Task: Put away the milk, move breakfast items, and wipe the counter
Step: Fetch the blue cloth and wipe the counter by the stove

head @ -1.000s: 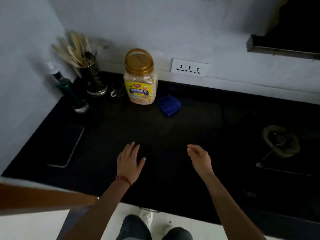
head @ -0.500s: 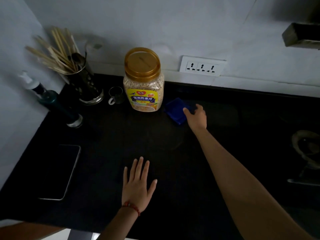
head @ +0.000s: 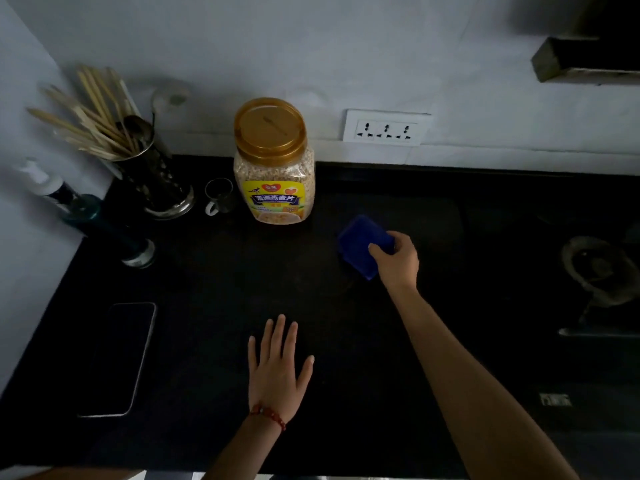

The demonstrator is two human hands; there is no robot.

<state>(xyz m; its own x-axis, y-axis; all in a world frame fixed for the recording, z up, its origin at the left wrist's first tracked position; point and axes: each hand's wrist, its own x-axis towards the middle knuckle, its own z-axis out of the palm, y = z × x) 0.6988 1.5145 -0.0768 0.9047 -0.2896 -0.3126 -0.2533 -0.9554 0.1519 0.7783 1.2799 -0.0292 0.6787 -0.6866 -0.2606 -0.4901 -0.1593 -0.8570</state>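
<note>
A folded blue cloth [head: 360, 245] lies right of the oat jar [head: 273, 164], its right edge pinched by the right hand [head: 398, 259]; left hand [head: 277, 368] flat, fingers spread

Black counter [head: 214, 306] w/ oat jar [head: 274, 174], phone [head: 119, 358], blue cloth [head: 360, 247].

oat jar [head: 274, 174], yellow label w/ blue band: chinese chars "澳洲燕麦片" approx, a bit blurred. small red heart logo above the band, its chars too small to read; fine print lower on the label is illegible. faint pale mark on the cooktop [head: 555, 399] front right, blurred, can't read.
</note>
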